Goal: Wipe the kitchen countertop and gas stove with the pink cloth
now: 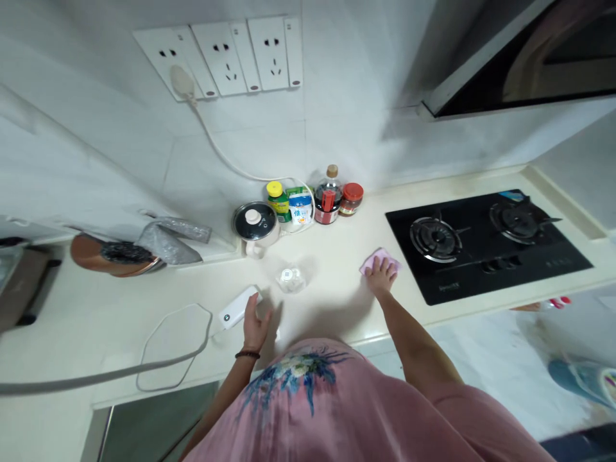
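while the right hand (381, 276) splays on cloth (374, 259), the left hand (256, 326) is open beside a white device (237, 309)

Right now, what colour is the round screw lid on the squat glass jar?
Red, clearest in the head view.

Pink top and dark bracelet
The pink top (366, 410) has blue-and-cream flowers (301, 372); a dark beaded bracelet (248, 354) circles the left wrist.
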A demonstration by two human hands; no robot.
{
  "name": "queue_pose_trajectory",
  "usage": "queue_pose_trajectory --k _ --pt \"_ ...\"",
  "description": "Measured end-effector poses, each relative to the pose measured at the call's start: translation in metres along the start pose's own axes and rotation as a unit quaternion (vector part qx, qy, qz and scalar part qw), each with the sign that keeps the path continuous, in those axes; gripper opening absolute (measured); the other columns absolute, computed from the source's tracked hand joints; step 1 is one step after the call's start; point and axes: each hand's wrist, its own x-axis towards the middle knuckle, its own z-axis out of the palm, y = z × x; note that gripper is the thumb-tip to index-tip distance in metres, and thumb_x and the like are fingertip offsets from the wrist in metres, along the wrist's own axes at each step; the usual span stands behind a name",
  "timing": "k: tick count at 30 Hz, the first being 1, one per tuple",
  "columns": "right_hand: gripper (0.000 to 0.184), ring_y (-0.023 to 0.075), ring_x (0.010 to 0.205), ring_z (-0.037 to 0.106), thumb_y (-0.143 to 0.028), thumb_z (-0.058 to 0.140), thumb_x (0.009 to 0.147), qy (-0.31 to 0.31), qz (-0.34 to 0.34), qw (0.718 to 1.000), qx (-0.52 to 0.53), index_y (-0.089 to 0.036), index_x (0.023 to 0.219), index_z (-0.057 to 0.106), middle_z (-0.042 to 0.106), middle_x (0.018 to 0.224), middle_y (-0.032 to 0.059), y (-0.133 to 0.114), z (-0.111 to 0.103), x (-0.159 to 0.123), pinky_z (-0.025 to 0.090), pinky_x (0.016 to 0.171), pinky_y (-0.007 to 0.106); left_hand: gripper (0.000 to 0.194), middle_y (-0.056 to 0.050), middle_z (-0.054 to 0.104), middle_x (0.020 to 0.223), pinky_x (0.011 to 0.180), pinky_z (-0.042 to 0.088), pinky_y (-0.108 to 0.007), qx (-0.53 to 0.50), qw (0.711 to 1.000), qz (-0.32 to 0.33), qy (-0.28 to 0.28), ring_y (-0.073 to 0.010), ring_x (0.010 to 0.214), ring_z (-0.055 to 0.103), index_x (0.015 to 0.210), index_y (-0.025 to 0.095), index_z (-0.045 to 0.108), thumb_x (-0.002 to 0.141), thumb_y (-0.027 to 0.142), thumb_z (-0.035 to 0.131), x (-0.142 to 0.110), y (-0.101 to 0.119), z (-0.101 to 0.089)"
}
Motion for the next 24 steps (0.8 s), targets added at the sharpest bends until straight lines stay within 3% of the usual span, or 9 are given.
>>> queue_pose_trajectory --k 3,6,9,12,14,16,18,21,24 --pt "0.074 0.0374 0.171 0.010 -0.048 0.023 0.108 -0.058 -0.103 0.991 -0.059 -0.027 0.177 0.009 0.009 0.187 0.0118 -0.071 -0.001 0.014 0.011 0.134 0.069 0.064 -0.011 0.065 0.155 0.133 0.034 -0.063 -0.029 0.999 -0.015 0.004 -0.0374 0.152 0.052 0.141 0.026 0.070 0.081 0.044 0.084 -0.012 0.001 0.002" --pt "0.073 0.0342 0.172 0.010 -0.048 0.031 0.107 -0.106 -0.244 0.958 -0.109 -0.030 0.176 0.017 0.009 0.187 0.0072 -0.132 0.011 -0.002 0.011 0.136 0.062 0.064 -0.011 0.065 0.155 0.133 0.036 -0.062 -0.045 0.999 -0.025 0.006 -0.0369 0.151 0.054 0.141 0.028 0.070 0.080 0.041 0.086 -0.022 0.003 0.006" --pt "0.070 0.0337 0.172 0.011 -0.048 0.037 0.107 -0.127 -0.352 0.919 -0.126 -0.033 0.174 0.027 0.011 0.187 0.0046 -0.150 0.033 -0.048 0.011 0.137 0.059 0.066 -0.011 0.065 0.156 0.131 0.037 -0.063 -0.039 0.999 -0.019 0.000 -0.0368 0.150 0.055 0.143 0.028 0.068 0.081 0.039 0.086 -0.024 0.005 0.010" --pt "0.066 0.0343 0.170 0.018 -0.047 0.042 0.107 -0.102 -0.447 0.883 -0.099 -0.033 0.171 0.037 0.022 0.185 0.0059 -0.115 0.054 -0.099 0.013 0.137 0.061 0.068 -0.011 0.062 0.159 0.129 0.041 -0.066 -0.020 0.999 -0.008 -0.027 -0.0363 0.151 0.054 0.150 0.028 0.063 0.085 0.038 0.083 -0.019 0.008 0.017" --pt "0.063 0.0333 0.168 0.024 -0.046 0.048 0.106 -0.087 -0.489 0.863 -0.086 -0.036 0.168 0.043 0.030 0.183 0.0050 -0.072 0.062 -0.123 0.017 0.136 0.061 0.072 -0.010 0.058 0.162 0.125 0.045 -0.067 -0.011 0.998 -0.009 -0.055 -0.0354 0.153 0.052 0.154 0.028 0.058 0.087 0.037 0.081 -0.011 0.012 0.025" --pt "0.063 0.0327 0.167 0.028 -0.041 0.050 0.105 -0.081 -0.488 0.864 -0.092 -0.038 0.167 0.044 0.035 0.181 0.0038 -0.025 0.061 -0.133 0.019 0.135 0.061 0.077 -0.009 0.055 0.166 0.121 0.051 -0.065 -0.008 0.996 -0.022 -0.081 -0.0345 0.153 0.052 0.157 0.030 0.054 0.086 0.035 0.083 -0.001 0.018 0.036" --pt "0.064 0.0330 0.167 0.027 -0.038 0.047 0.104 -0.069 -0.422 0.897 -0.108 -0.038 0.168 0.043 0.036 0.180 0.0041 0.019 0.053 -0.130 0.019 0.135 0.061 0.086 -0.009 0.053 0.167 0.117 0.056 -0.061 -0.007 0.994 -0.037 -0.100 -0.0340 0.151 0.054 0.160 0.032 0.050 0.082 0.032 0.087 0.011 0.024 0.049" --pt "0.066 0.0336 0.169 0.022 -0.040 0.036 0.106 -0.023 -0.243 0.964 -0.109 -0.036 0.171 0.035 0.033 0.181 0.0049 0.075 0.035 -0.115 0.020 0.134 0.063 0.097 -0.013 0.061 0.159 0.111 0.061 -0.055 -0.022 0.991 -0.052 -0.120 -0.0337 0.141 0.063 0.162 0.027 0.046 0.076 0.029 0.091 0.027 0.034 0.066" --pt "0.069 0.0336 0.171 0.016 -0.046 0.024 0.107 0.011 -0.094 0.992 -0.078 -0.034 0.175 0.023 0.023 0.185 0.0060 0.114 0.020 -0.104 0.022 0.132 0.066 0.095 -0.015 0.071 0.144 0.108 0.062 -0.050 -0.042 0.989 -0.063 -0.127 -0.0310 0.128 0.071 0.162 0.022 0.044 0.079 0.030 0.089 0.040 0.042 0.081"
